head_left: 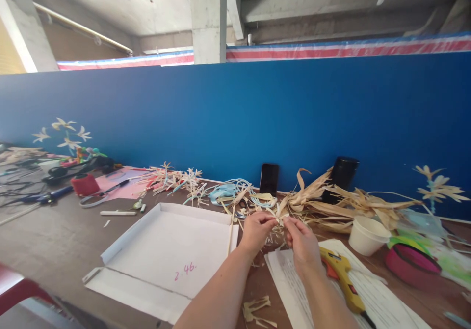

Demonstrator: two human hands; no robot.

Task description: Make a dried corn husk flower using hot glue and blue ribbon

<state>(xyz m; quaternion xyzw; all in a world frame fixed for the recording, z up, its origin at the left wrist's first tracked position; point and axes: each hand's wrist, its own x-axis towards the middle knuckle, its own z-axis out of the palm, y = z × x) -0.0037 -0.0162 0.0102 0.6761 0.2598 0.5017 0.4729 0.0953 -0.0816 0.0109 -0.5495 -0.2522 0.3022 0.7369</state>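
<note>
Along the table's (55,240) far edge stands a blue partition (235,123). Left of the hands lies a white cardboard tray (169,250) marked "2.46." in pink. Dried husks (342,204) pile just beyond, and a yellow glue gun (344,275) lies near right, by a white cup (368,235). The left hand (257,231) and right hand (301,240) both pinch a small husk strip (281,217), which runs roughly left to right.

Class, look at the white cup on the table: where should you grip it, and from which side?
Grip the white cup round its side wall just below the rim, coming from the near side: it stands upright, mouth open, with dried husks crowding behind it.
</note>
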